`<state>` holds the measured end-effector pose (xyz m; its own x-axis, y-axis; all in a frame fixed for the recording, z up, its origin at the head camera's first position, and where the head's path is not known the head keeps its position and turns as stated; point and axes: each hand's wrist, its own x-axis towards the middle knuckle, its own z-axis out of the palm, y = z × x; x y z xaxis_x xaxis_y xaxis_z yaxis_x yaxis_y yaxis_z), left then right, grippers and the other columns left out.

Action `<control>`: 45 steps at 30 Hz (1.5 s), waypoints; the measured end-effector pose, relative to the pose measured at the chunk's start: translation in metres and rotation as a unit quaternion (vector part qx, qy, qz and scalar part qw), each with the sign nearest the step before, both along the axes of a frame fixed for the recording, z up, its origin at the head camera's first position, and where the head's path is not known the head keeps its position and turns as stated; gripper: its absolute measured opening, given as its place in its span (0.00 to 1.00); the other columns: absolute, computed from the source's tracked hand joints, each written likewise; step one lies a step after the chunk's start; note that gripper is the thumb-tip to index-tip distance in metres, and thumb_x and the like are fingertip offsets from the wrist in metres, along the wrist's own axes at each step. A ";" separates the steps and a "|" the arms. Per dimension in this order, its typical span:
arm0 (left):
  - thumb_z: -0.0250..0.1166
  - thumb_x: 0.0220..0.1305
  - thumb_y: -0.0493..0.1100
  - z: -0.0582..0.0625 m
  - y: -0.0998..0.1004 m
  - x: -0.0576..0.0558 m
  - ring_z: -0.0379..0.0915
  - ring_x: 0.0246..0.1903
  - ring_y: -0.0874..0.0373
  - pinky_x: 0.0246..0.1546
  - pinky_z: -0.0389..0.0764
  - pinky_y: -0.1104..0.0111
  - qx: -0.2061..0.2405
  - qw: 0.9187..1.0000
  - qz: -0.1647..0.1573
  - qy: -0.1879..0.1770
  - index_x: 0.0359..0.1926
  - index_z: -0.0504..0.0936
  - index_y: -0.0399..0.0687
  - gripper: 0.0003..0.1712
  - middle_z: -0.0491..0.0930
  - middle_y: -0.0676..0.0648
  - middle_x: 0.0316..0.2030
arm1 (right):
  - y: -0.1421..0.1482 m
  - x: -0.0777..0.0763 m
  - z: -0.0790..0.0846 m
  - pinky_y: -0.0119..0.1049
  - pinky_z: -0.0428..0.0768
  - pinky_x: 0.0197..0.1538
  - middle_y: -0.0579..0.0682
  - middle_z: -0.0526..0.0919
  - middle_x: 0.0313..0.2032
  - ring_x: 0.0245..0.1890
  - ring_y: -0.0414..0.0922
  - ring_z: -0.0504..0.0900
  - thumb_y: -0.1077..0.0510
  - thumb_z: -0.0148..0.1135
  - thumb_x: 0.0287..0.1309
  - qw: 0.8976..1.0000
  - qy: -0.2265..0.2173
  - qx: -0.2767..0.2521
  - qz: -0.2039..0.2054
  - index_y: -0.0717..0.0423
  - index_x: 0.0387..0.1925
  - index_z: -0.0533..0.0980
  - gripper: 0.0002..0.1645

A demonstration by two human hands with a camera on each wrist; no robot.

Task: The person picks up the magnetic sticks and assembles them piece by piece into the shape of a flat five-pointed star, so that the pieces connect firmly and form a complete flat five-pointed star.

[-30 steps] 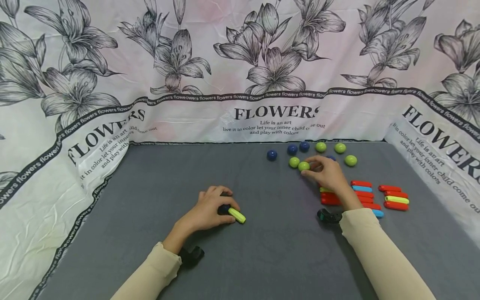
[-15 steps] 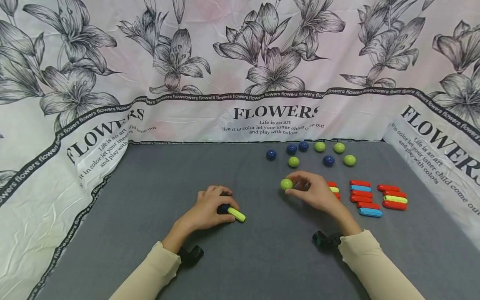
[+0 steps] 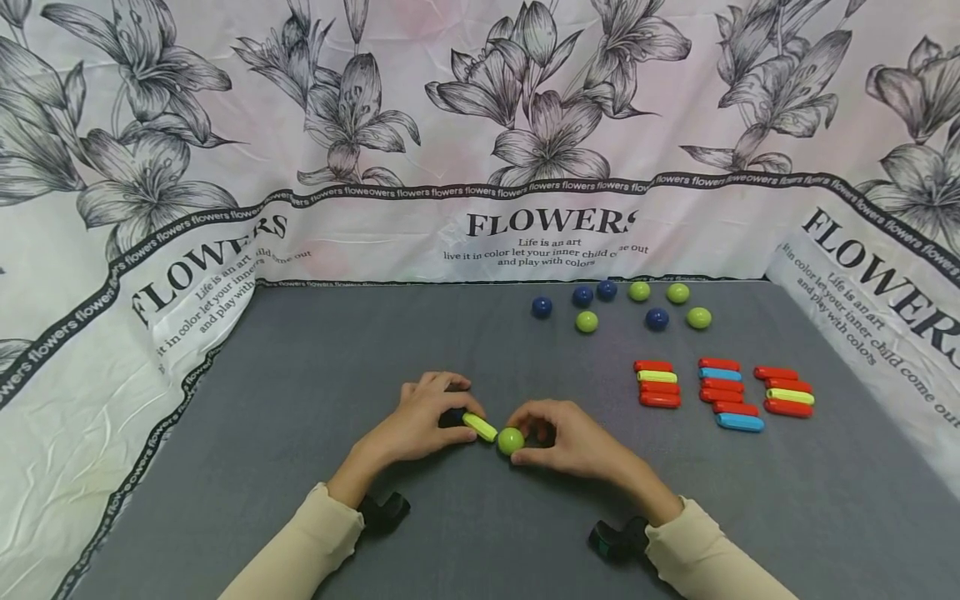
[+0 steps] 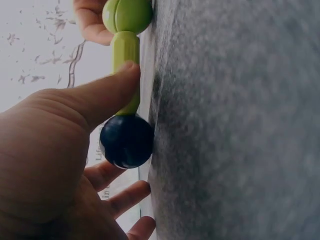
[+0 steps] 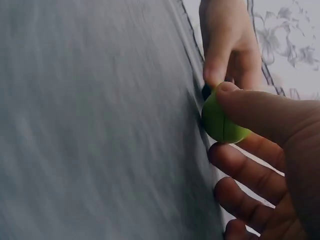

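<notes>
Near the middle of the grey tabletop (image 3: 480,542), my two hands meet, one on each side of a short row of pieces. My left hand (image 3: 427,423) pinches a yellow stick (image 3: 480,427), with the thumb pressed along its side. At the stick's left end sits a dark blue ball (image 4: 127,141), touching it and partly hidden by my fingers in the head view. My right hand (image 3: 573,440) grips a green ball (image 3: 511,442) between thumb and fingers, at the stick's right end. From the left wrist the green ball and the stick look to be touching; whether they are joined I cannot tell. The stick slants a little, its right end nearer to me than its left.

Far off, to the right of centre, lie four blue balls (image 3: 542,307) and four green balls (image 3: 699,317), loosely scattered and mixed together. Nearer than those, on the right, are three groups of sticks laid side by side: a left group (image 3: 658,387) of three red and one yellow, a middle group (image 3: 722,385) of red and blue, and a right group (image 3: 788,386) of red with one yellow. A white floral cloth (image 3: 405,242) rises behind the far edge. I have cream sleeves (image 3: 300,542) on, and a black device (image 3: 618,540) sits at my right wrist.
</notes>
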<state>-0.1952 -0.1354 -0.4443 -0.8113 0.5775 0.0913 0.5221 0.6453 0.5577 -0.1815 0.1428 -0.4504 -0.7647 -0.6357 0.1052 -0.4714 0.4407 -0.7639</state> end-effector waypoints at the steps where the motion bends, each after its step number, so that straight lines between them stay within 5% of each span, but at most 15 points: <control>1: 0.72 0.64 0.52 0.000 0.001 0.000 0.61 0.68 0.44 0.57 0.57 0.44 0.000 1.000 -0.002 0.001 0.48 0.85 0.69 0.12 0.72 0.45 0.67 | -0.002 0.002 0.000 0.33 0.80 0.37 0.39 0.84 0.36 0.31 0.36 0.78 0.47 0.77 0.55 1.000 -0.001 0.001 -0.001 0.40 0.47 0.82 0.18; 7: 0.72 0.64 0.50 0.000 0.002 0.001 0.61 0.67 0.43 0.56 0.58 0.45 0.001 1.000 0.004 0.000 0.52 0.84 0.66 0.15 0.70 0.44 0.68 | -0.009 0.008 -0.001 0.31 0.78 0.35 0.38 0.82 0.35 0.30 0.35 0.77 0.47 0.79 0.53 1.000 0.006 0.006 -0.016 0.40 0.44 0.81 0.18; 17: 0.74 0.62 0.51 0.000 0.006 0.002 0.67 0.59 0.44 0.54 0.67 0.46 -0.022 0.995 0.088 0.040 0.69 0.74 0.64 0.35 0.71 0.43 0.60 | -0.013 0.011 -0.005 0.30 0.77 0.34 0.41 0.83 0.35 0.29 0.36 0.76 0.48 0.78 0.54 1.000 0.008 -0.010 0.003 0.42 0.49 0.80 0.21; 22: 0.74 0.62 0.47 0.002 0.006 0.003 0.60 0.68 0.44 0.59 0.63 0.42 -0.013 0.999 0.015 0.026 0.70 0.73 0.67 0.36 0.66 0.43 0.68 | -0.005 0.007 -0.002 0.32 0.79 0.34 0.45 0.84 0.36 0.29 0.36 0.76 0.51 0.75 0.58 0.999 -0.007 -0.044 0.007 0.48 0.50 0.81 0.20; 28: 0.75 0.59 0.51 0.003 0.010 0.008 0.36 0.80 0.36 0.69 0.50 0.33 0.003 0.995 -0.094 -0.023 0.61 0.81 0.70 0.28 0.52 0.45 0.80 | 0.019 -0.002 0.002 0.31 0.77 0.31 0.42 0.83 0.36 0.26 0.36 0.76 0.56 0.74 0.59 0.998 0.016 -0.049 -0.040 0.52 0.50 0.82 0.17; 36: 0.76 0.57 0.58 0.001 0.012 0.009 0.34 0.81 0.41 0.72 0.47 0.36 0.015 0.995 -0.086 -0.049 0.51 0.86 0.73 0.19 0.52 0.50 0.81 | 0.070 -0.012 0.007 0.31 0.75 0.31 0.45 0.83 0.34 0.27 0.39 0.76 0.59 0.74 0.59 0.985 0.066 -0.027 -0.156 0.54 0.47 0.82 0.15; 45: 0.68 0.63 0.49 0.000 0.006 0.007 0.30 0.81 0.38 0.71 0.46 0.31 0.014 0.996 -0.081 -0.047 0.53 0.84 0.69 0.17 0.47 0.48 0.82 | 0.129 -0.021 0.010 0.34 0.71 0.40 0.50 0.85 0.38 0.38 0.43 0.73 0.59 0.77 0.55 0.950 0.187 0.076 -0.238 0.53 0.44 0.85 0.15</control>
